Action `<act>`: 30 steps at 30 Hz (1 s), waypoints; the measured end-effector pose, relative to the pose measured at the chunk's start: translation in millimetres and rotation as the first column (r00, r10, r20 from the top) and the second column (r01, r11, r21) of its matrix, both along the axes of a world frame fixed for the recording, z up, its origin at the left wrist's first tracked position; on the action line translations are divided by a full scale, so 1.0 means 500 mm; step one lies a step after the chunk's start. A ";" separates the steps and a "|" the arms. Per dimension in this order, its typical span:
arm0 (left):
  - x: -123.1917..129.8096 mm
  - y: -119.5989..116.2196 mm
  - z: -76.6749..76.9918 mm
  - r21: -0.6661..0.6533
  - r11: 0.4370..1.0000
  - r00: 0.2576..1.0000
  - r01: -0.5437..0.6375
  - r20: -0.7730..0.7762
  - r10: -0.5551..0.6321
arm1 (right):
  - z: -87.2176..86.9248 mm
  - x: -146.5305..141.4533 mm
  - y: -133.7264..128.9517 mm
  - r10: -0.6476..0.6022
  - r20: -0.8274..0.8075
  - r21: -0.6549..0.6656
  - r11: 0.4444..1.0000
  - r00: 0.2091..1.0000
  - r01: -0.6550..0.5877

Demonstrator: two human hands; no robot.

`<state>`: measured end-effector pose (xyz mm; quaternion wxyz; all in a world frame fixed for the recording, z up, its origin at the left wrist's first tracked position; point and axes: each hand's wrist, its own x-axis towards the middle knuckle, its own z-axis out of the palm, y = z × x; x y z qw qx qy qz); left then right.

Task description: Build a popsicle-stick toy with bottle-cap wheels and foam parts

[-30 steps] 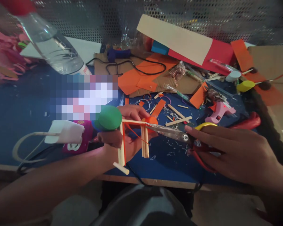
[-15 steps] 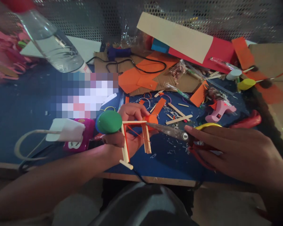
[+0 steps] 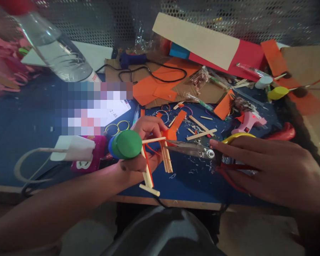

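My left hand (image 3: pixel 149 128) grips a small model built of wooden sticks (image 3: pixel 147 170), with orange strips along its frame. A green bottle cap (image 3: pixel 128 144) with a blue part behind it sits at the model's left end, above my thumb. An orange round piece (image 3: pixel 170 135) shows at its right end. My right hand (image 3: pixel 269 170) is closed round the handles of scissors (image 3: pixel 210 153), one yellow and one red. The blades point left, and their tips lie at the model's bundled sticks; whether they touch cannot be made out.
A clear bottle with a red cap (image 3: pixel 61 53) stands at back left. A white plug (image 3: pixel 72 147) sits in a magenta socket block (image 3: pixel 88 165). Loose sticks (image 3: pixel 201 134), orange paper (image 3: pixel 154 81), a pink glue gun (image 3: pixel 249 122) and a purple tool with a black cord (image 3: pixel 133 60) lie beyond my hands.
The model has tilted and its left end has shifted right. The scissors' blades have dropped slightly below the top stick and look a little more apart from it. A phone's lit screen shows more.
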<state>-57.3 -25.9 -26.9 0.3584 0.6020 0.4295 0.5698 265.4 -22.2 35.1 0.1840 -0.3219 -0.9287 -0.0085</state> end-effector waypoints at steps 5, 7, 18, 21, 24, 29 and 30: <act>0.004 0.011 0.016 0.206 0.976 0.982 -0.064 -0.162 0.098 | -0.001 0.002 0.000 0.000 0.014 -0.014 1.000 1.000 0.000; 0.007 0.014 0.023 0.261 0.965 0.980 -0.016 -0.186 0.066 | 0.000 0.003 0.000 0.005 0.016 -0.030 1.000 1.000 -0.005; 0.015 0.009 0.037 0.220 0.974 0.978 0.049 -0.208 -0.002 | -0.009 0.015 -0.005 -0.031 0.042 -0.037 0.999 0.999 0.033; 0.015 0.010 0.037 0.207 0.976 0.984 0.074 -0.176 -0.037 | -0.008 0.016 -0.006 -0.043 0.062 -0.017 0.999 0.997 0.044; 0.018 0.012 0.039 0.243 0.968 0.988 0.063 -0.150 -0.027 | -0.005 0.011 -0.003 -0.028 0.030 -0.010 1.000 0.999 0.029; 0.022 0.013 0.036 0.190 0.981 0.988 -0.042 -0.138 0.069 | -0.001 0.002 0.002 0.003 -0.001 -0.059 0.998 1.000 -0.003; 0.022 0.013 0.035 0.195 0.979 0.986 -0.055 -0.146 0.085 | 0.000 0.000 0.003 0.011 -0.010 -0.069 0.998 1.000 -0.011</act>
